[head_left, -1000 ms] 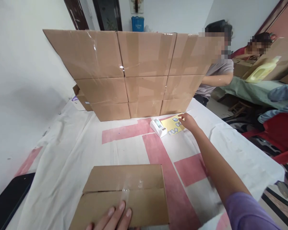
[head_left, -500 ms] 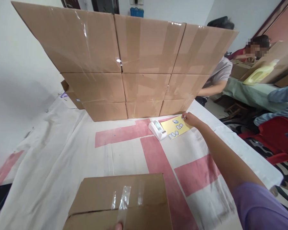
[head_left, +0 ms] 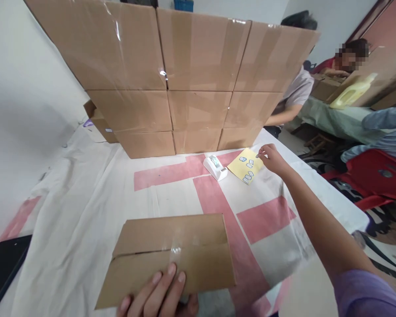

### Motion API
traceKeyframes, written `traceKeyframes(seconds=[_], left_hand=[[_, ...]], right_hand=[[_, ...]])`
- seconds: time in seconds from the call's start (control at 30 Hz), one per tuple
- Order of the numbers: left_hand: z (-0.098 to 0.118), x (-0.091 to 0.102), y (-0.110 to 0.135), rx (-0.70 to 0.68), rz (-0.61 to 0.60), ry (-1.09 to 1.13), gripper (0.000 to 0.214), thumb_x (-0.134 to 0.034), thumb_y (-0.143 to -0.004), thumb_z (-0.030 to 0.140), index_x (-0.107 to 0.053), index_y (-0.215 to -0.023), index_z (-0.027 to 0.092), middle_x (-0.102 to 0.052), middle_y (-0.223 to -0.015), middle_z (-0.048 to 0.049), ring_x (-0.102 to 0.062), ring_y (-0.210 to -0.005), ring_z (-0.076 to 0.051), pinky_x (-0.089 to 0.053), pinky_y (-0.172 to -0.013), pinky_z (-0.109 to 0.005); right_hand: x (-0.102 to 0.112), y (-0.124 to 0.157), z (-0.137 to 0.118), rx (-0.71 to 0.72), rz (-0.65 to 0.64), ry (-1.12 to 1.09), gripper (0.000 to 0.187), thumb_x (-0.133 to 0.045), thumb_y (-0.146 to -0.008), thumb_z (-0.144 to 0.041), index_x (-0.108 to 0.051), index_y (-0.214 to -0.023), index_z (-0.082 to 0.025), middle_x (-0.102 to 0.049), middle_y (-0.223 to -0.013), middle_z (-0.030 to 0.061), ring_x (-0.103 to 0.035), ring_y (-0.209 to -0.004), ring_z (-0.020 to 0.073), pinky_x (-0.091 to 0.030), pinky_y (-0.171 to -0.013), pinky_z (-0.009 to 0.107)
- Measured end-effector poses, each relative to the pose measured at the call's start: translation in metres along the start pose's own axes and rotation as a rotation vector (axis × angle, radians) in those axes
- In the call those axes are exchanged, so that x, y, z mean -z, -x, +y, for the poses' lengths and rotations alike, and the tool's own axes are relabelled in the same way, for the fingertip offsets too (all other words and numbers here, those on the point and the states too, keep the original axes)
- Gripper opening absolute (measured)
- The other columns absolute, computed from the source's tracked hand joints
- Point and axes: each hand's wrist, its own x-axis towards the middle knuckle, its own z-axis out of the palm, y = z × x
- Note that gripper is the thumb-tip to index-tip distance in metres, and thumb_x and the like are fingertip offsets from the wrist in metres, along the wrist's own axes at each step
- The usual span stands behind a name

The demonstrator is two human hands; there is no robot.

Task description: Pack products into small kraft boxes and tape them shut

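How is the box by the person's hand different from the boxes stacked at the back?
The near box lies alone and flat, held by the left hand; the stacked boxes form a wall no hand touches. The near box shows only a little clear tape; the stacked boxes carry wide bands. Both are plain brown cardboard.

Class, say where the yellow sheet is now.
In the head view, the yellow sheet is right of centre, between the white dispenser and the right hand, whose fingers pinch its corner.
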Motion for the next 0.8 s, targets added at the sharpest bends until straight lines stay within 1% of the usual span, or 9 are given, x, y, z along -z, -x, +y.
traceKeyframes(seconds=[0.03, 0.07, 0.17, 0.27, 0.37, 0.43, 0.5, 0.63, 0.8], left_hand=[[0.004, 0.002, -0.003, 0.073, -0.051, 0.000, 0.014, -0.061, -0.083, 0.040, -0.069, -0.081, 0.028, -0.067, -0.075, -0.0029, -0.050, -0.072, -0.021, -0.027, -0.115, -0.041], [0.008, 0.004, -0.006, 0.122, -0.089, 0.002, 0.016, -0.062, -0.083, 0.040, -0.069, -0.086, 0.026, -0.068, -0.079, -0.0041, -0.052, -0.075, -0.021, -0.026, -0.116, -0.041], [0.011, 0.012, -0.007, 0.154, -0.126, 0.027, 0.022, -0.063, -0.086, 0.040, -0.069, -0.096, 0.021, -0.068, -0.086, -0.0062, -0.054, -0.082, -0.021, -0.023, -0.118, -0.041], [-0.002, 0.015, -0.003, 0.142, -0.155, 0.090, 0.027, -0.064, -0.086, 0.041, -0.067, -0.106, 0.023, -0.069, -0.093, -0.0063, -0.055, -0.089, -0.023, -0.024, -0.115, -0.043], [-0.018, 0.014, 0.000, 0.132, -0.192, 0.130, 0.032, -0.063, -0.086, 0.044, -0.064, -0.112, 0.024, -0.070, -0.099, -0.0076, -0.056, -0.094, -0.025, -0.026, -0.111, -0.046], [-0.022, 0.013, 0.001, 0.127, -0.185, 0.130, 0.035, -0.062, -0.086, 0.045, -0.063, -0.113, 0.024, -0.069, -0.102, -0.0091, -0.055, -0.097, -0.026, -0.027, -0.110, -0.048], [-0.020, 0.012, 0.002, 0.139, -0.167, 0.118, 0.036, -0.060, -0.085, 0.045, -0.062, -0.114, 0.024, -0.068, -0.103, -0.0095, -0.055, -0.098, -0.027, -0.028, -0.108, -0.050], [-0.013, 0.009, 0.005, 0.181, -0.136, 0.074, 0.036, -0.058, -0.081, 0.045, -0.061, -0.112, 0.026, -0.068, -0.105, -0.0096, -0.055, -0.099, -0.028, -0.029, -0.108, -0.053], [-0.012, 0.007, 0.005, 0.167, -0.134, 0.065, 0.038, -0.059, -0.080, 0.044, -0.061, -0.113, 0.025, -0.067, -0.108, -0.0106, -0.055, -0.103, -0.029, -0.028, -0.109, -0.055]], right_hand=[[0.004, 0.020, -0.014, 0.032, -0.018, -0.141, 0.004, -0.056, -0.090, -0.020, -0.054, -0.086, -0.020, -0.053, -0.115, 0.0125, -0.058, -0.100, 0.0237, -0.048, -0.085, 0.036], [0.007, 0.042, -0.030, 0.072, -0.066, -0.296, 0.007, -0.056, -0.092, -0.025, -0.054, -0.086, -0.020, -0.055, -0.114, 0.0113, -0.059, -0.101, 0.0232, -0.048, -0.084, 0.035], [0.007, 0.112, -0.082, 0.136, -0.308, -0.725, 0.019, -0.061, -0.094, -0.038, -0.055, -0.088, -0.021, -0.057, -0.121, 0.0100, -0.059, -0.102, 0.0222, -0.048, -0.078, 0.033], [-0.012, 0.174, -0.125, 0.203, -0.495, -0.982, 0.024, -0.066, -0.092, -0.042, -0.056, -0.085, -0.021, -0.059, -0.108, 0.0086, -0.057, -0.100, 0.0220, -0.047, -0.082, 0.035], [-0.039, 0.212, -0.150, 0.196, -0.561, -1.173, 0.022, -0.069, -0.090, -0.039, -0.057, -0.087, -0.022, -0.055, -0.095, 0.0044, -0.054, -0.090, 0.0190, -0.044, -0.081, 0.033], [-0.053, 0.224, -0.157, 0.167, -0.587, -1.242, 0.021, -0.070, -0.089, -0.037, -0.056, -0.086, -0.021, -0.052, -0.090, 0.0018, -0.051, -0.082, 0.0162, -0.042, -0.076, 0.030], [-0.061, 0.229, -0.157, 0.158, -0.609, -1.265, 0.023, -0.071, -0.089, -0.037, -0.055, -0.084, -0.021, -0.052, -0.088, 0.0007, -0.050, -0.079, 0.0150, -0.040, -0.073, 0.029], [-0.069, 0.231, -0.148, 0.161, -0.629, -1.195, 0.022, -0.072, -0.086, -0.037, -0.058, -0.083, -0.020, -0.058, -0.086, 0.0009, -0.053, -0.078, 0.0155, -0.041, -0.073, 0.028], [-0.076, 0.235, -0.144, 0.130, -0.611, -1.144, 0.022, -0.073, -0.085, -0.038, -0.062, -0.083, -0.018, -0.063, -0.084, 0.0017, -0.056, -0.078, 0.0162, -0.042, -0.073, 0.029]])
